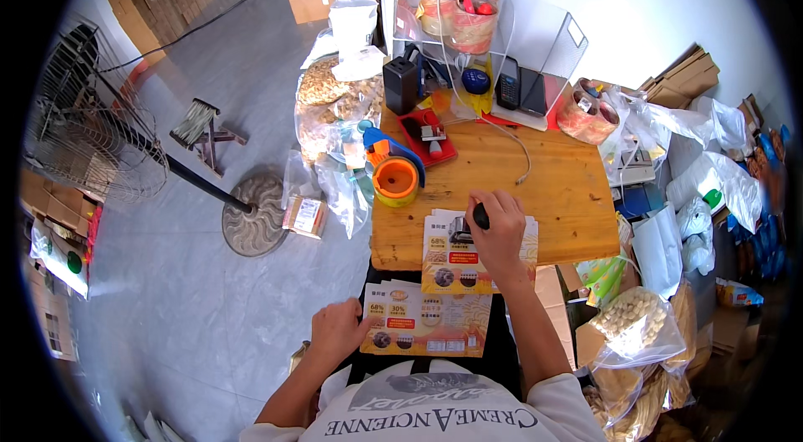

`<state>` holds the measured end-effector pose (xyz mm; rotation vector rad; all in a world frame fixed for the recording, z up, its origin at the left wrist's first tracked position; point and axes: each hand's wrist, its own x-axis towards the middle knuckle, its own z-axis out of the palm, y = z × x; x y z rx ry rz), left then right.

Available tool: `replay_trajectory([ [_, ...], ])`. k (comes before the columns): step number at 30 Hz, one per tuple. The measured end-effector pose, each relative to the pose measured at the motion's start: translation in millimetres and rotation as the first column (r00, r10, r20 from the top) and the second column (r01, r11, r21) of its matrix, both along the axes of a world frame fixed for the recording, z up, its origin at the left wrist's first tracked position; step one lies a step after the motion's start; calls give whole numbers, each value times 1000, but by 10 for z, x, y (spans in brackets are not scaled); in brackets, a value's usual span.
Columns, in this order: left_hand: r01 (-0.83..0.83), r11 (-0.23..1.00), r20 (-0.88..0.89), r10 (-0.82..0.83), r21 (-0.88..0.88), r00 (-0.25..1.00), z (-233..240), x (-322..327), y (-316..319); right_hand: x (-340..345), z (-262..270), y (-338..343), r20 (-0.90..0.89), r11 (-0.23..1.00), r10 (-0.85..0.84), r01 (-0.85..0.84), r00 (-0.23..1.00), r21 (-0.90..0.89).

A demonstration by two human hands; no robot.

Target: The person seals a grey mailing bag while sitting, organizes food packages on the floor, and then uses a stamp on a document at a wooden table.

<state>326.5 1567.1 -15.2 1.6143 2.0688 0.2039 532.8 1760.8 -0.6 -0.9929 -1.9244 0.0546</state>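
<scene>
My right hand (502,232) grips the black handle of a hand stamp (461,230), its metal frame over the upper part of a stack of printed yellow-and-white sheets (448,269) at the wooden table's front edge. My left hand (339,326) rests at the left edge of a second stack of similar sheets (445,329), which lies on my lap; its thumb touches the top sheet. Whether the stamp touches the paper cannot be told. A red tray (439,156) holding a dark pad and another small stamp sits farther back on the table (564,191).
An orange-and-yellow tape dispenser (396,182) stands at the table's left edge. A white cable (524,160) crosses the back. Left are a bag of dried goods (326,91) and a standing fan (235,197); right, plastic bags (633,323) and tape rolls (586,113).
</scene>
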Motion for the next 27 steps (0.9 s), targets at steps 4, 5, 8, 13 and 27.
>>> replay_trajectory([
  [4,-71,989,332,24,128,943,-164,105,301,-9,-207,-43,-96,998,41,-36,995,56],
  [5,-94,989,451,33,114,892,-249,170,363,-12,-277,-55,-97,999,39,-37,994,32],
  [8,-142,989,622,94,27,777,-386,354,574,-31,-337,12,-108,999,41,-39,993,20],
  [13,-202,978,778,172,-59,604,-622,571,755,41,47,38,-83,1000,-6,6,997,4],
  [27,-205,969,829,226,-138,511,-737,553,711,304,660,-202,-113,979,-151,164,982,119],
])
